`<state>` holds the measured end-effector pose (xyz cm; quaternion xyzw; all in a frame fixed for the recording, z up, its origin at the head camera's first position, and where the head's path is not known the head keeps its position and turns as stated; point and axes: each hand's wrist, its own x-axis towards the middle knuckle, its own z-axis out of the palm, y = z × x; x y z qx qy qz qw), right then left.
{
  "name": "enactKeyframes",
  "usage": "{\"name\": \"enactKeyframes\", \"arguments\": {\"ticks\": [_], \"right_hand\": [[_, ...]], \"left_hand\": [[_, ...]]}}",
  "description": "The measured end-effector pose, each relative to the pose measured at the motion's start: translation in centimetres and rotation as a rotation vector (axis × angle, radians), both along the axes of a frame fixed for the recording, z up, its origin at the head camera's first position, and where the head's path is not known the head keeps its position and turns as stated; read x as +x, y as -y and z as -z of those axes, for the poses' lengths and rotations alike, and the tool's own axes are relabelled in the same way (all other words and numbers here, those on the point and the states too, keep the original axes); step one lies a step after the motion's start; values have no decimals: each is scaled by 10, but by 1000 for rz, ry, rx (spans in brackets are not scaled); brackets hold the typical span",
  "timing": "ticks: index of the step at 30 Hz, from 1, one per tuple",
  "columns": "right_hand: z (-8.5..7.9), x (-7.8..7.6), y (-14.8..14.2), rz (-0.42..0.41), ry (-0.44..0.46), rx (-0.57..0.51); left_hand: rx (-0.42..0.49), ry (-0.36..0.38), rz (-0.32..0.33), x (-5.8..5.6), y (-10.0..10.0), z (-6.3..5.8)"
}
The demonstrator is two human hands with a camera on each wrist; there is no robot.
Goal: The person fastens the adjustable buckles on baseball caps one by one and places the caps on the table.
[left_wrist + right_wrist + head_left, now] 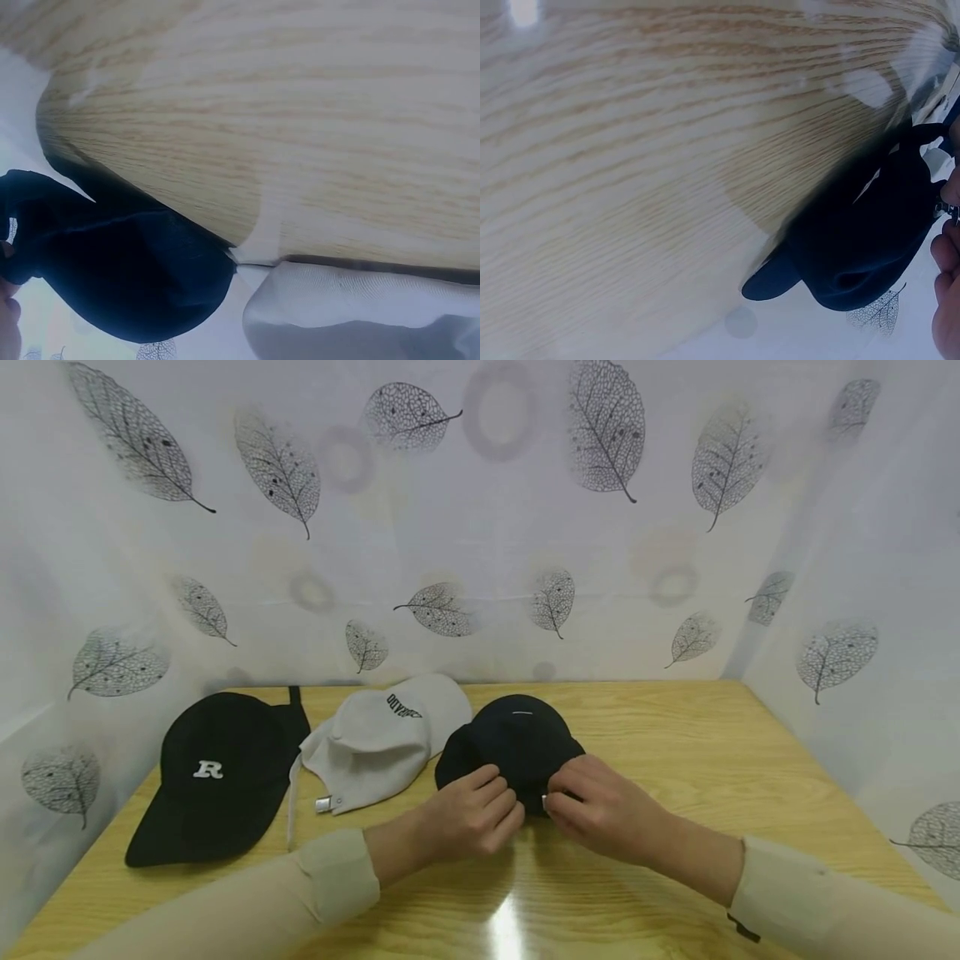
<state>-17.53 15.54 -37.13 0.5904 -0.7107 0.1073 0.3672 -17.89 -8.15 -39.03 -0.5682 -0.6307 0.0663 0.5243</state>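
Note:
A dark navy cap (517, 735) sits at the middle of the table, its back opening turned toward me. My left hand (472, 814) has curled fingers at the near left of that opening and pinches the cap's strap there. On the other side, my right hand (603, 806) pinches the strap's end between thumb and fingers. A small metal buckle (945, 208) shows at the right fingertips in the right wrist view. From the left wrist, the navy cap (142, 262) appears with a few left fingertips (9, 322) at the frame's edge.
A white cap (375, 743) with dark lettering lies just left of the navy one, its strap and metal clasp loose. Farther left is a black cap (225, 777) with a white R. Behind the wooden table (675, 727) hangs a leaf-patterned curtain (495, 527).

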Motion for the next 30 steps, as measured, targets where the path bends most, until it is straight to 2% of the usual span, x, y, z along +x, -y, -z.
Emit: {"name": "enactKeyframes", "arguments": {"ticks": [8, 18, 30], "right_hand": [[1, -1, 1, 0, -22, 9], [4, -1, 0, -30, 14, 0], [5, -3, -1, -50, -9, -2]], "left_hand": [[1, 48, -7, -1, 1, 4], [-17, 90, -15, 0, 1, 5], [-1, 82, 7, 0, -2, 5]]}}
